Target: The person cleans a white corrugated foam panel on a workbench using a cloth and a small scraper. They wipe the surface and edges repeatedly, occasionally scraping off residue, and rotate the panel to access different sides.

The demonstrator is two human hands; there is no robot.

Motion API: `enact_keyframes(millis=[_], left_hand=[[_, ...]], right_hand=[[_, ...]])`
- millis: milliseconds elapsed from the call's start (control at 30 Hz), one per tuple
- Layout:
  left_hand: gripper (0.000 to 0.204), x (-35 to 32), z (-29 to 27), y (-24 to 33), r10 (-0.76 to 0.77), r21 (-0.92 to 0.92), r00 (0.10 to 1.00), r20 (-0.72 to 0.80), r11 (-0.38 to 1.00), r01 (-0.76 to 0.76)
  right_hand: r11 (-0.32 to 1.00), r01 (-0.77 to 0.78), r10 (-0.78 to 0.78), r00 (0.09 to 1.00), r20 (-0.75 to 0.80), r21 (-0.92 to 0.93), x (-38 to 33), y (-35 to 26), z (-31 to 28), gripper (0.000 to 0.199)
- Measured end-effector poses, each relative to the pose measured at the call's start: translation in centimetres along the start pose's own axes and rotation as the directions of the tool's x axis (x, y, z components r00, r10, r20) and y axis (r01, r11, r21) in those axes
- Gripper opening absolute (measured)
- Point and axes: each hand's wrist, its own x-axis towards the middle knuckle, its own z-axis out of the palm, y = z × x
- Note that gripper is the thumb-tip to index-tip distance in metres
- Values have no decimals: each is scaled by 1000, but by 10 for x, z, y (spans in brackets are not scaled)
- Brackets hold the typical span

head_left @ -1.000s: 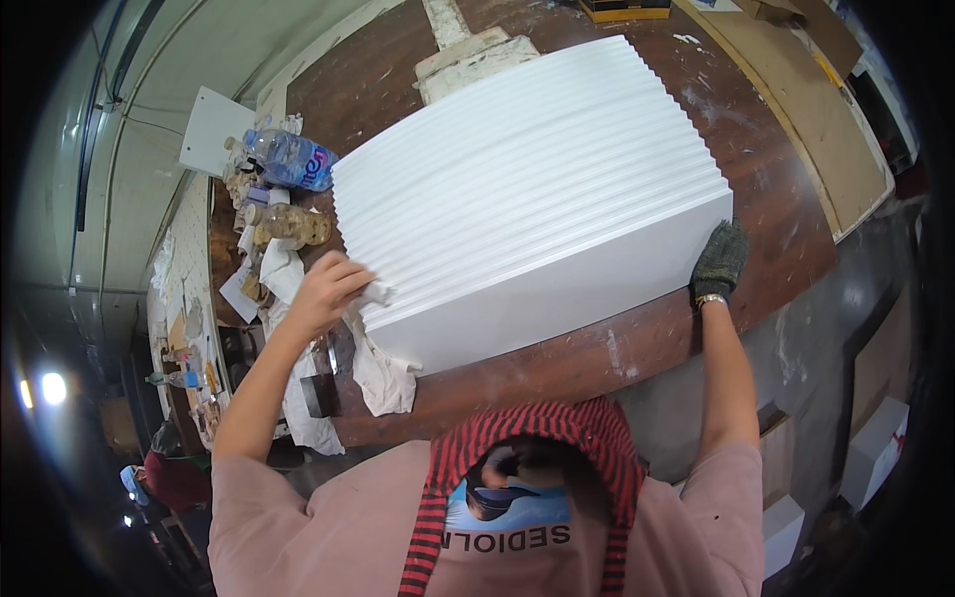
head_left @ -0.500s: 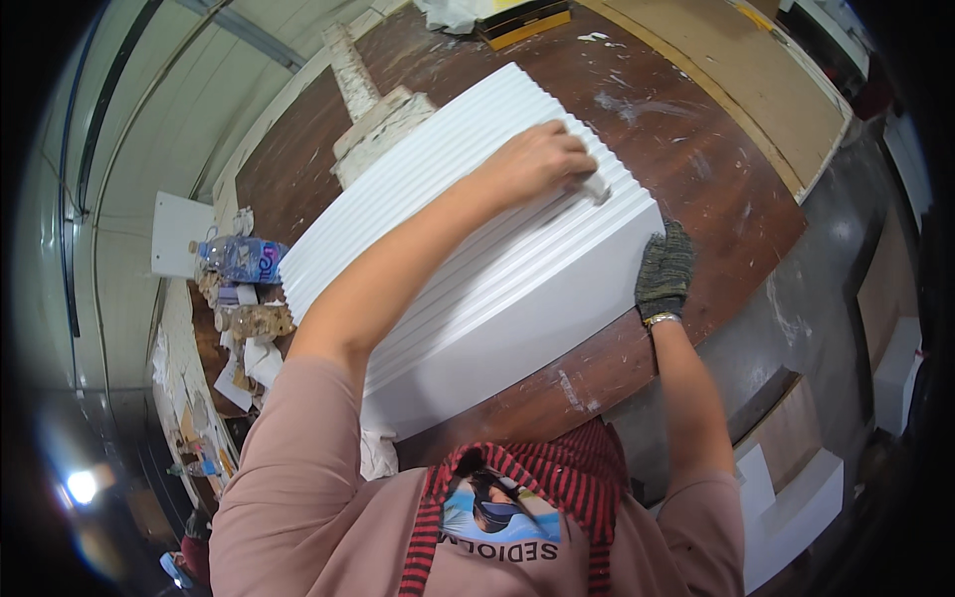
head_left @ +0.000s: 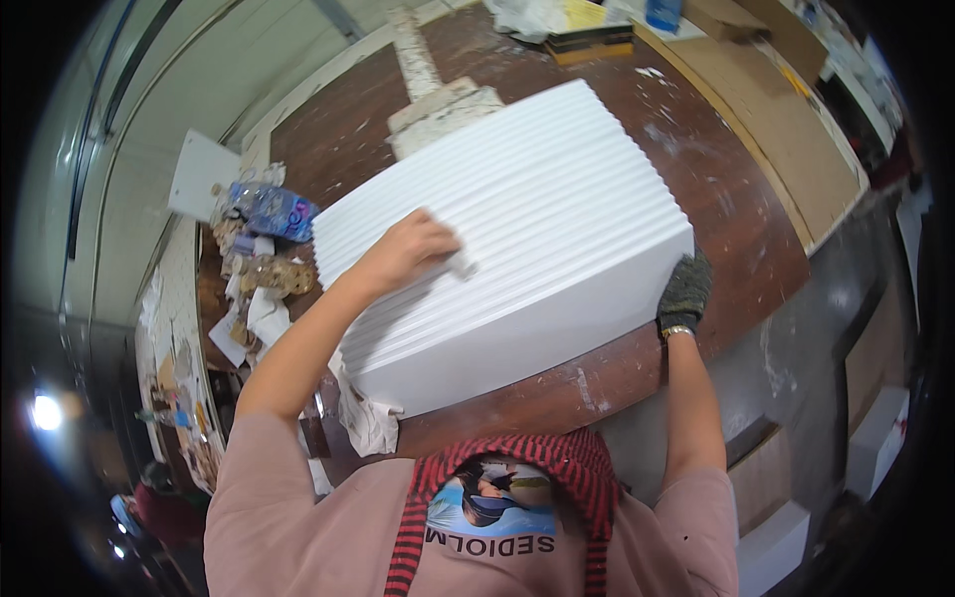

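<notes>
A white block-like piece with a ribbed top [head_left: 527,169] lies slantwise on the brown table. Its smooth front side faces me. My bare left hand [head_left: 411,251] is closed around a small whitish wad [head_left: 463,266], pressed to the ribs on the left half; motion blur hides what the wad is made of. My right hand [head_left: 685,294], in a dark knitted glove, grips the white piece at its right front corner, and its fingertips are partly hidden behind the end.
Plastic bottles [head_left: 271,211] and crumpled scraps stand left of the piece. A white cloth [head_left: 366,420] hangs near its left front corner. Beyond it lies a paint-spattered board [head_left: 443,111]. A yellow-and-black box [head_left: 591,45] sits at the back, and white pieces [head_left: 776,547] stand at lower right.
My left hand has slid along the ribs from the far right toward the near left, wad still in it. My right hand stays at the right corner. The whole view has shifted slightly.
</notes>
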Motion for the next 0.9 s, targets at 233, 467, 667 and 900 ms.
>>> enact_keyframes(millis=[233, 467, 667, 900], left_hand=[[34, -220, -10, 38, -716, -197, 657, -235, 697, 689], [45, -202, 45, 142, -897, -979, 402, -184, 132, -155], [56, -185, 61, 179, -809, -922, 571, -140, -104, -373], [57, -257, 80, 191, -802, -924, 575, -160, -84, -374]], right_hand=[[990, -95, 87, 993, 75, 106, 11, -22, -39, 43], [406, -201, -216, 927, 307, 891, -40, -195, -170, 30], [451, -392, -802, 217, 557, 802, -98, -302, -169, 28], [409, -880, -814, -234, 532, 239, -156, -339, -158, 34]])
